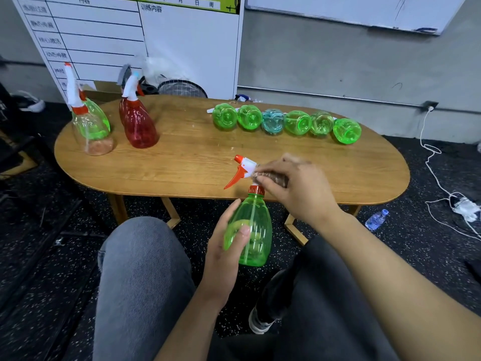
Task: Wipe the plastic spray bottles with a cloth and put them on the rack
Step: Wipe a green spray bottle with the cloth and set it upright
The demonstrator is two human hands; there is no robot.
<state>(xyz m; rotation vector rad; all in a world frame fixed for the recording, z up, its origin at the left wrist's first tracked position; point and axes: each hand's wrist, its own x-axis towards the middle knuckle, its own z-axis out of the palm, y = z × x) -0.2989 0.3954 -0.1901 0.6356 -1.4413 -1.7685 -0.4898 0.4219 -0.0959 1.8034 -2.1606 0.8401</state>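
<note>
- Left hand (223, 246) wraps the belly of the translucent green plastic spray bottle (251, 230), thumb across the front, holding it upright over the lap, just short of the near edge of the oval wooden table (195, 162).
- Right hand (294, 183), just above that grip, pinches a small brownish cloth (273, 177) against the bottle's white-and-orange trigger head (243, 169); the cloth is blurred and mostly hidden under the fingers.
- Step in hand, by my read: wiping the sprayer top, with the body below not yet under the cloth.
- Beyond the grip and to its right, six bottles (286, 122) lie in a row on their sides, bases toward us, five green and one blue.
- Far to the left of the grip, a red bottle (139, 126) and a clear bottle (91, 128) stand upright, a green one just behind the clear.
- Next move likely calls for sliding the cloth down over neck and shoulders while the left hand turns the bottle.
- No rack that I can pick out, so the drop-off spot is unclear.
</note>
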